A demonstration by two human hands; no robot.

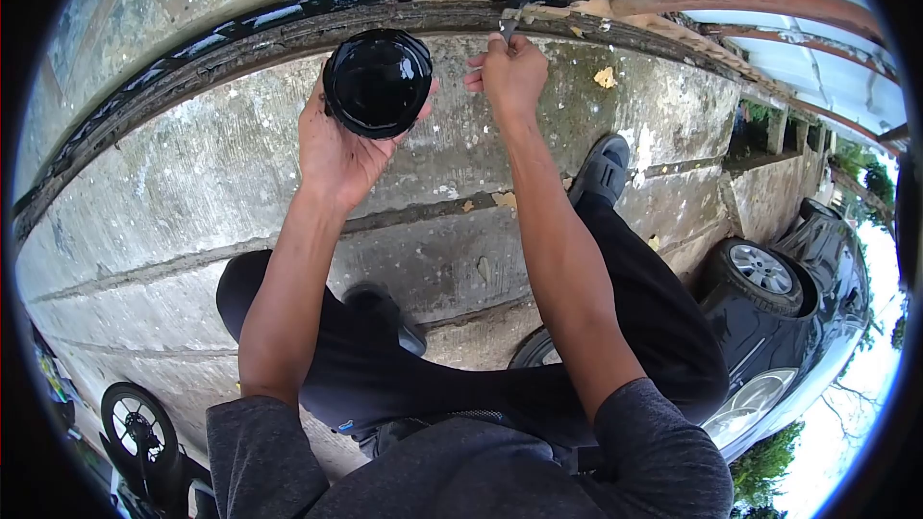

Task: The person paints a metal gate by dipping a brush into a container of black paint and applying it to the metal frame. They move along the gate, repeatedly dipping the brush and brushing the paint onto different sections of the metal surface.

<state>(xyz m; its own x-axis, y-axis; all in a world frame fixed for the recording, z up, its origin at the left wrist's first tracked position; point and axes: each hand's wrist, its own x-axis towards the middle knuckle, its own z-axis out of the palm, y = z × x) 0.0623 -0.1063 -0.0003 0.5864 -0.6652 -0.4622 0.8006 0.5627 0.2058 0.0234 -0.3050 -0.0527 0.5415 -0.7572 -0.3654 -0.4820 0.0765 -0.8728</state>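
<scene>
A round container of glossy black liquid [378, 83] rests in my left hand [348, 156], whose palm and fingers support it from below and around its sides. Black smears cover its rim. My right hand [513, 77] is closed on the handle of a small brush [509, 25]. The dark brush head meets a long curved strip [423, 19] along the foot of the wall. Part of that strip is coated glossy black; bare brownish surface shows to the right of the brush.
Concrete slabs [212, 163] with flaking spots lie beneath me. A dark car [808, 298] stands at the right, a spoked wheel [139, 431] at the lower left. Reddish metal bars [750, 12] cross the upper right. My sandalled foot [604, 169] is near my right forearm.
</scene>
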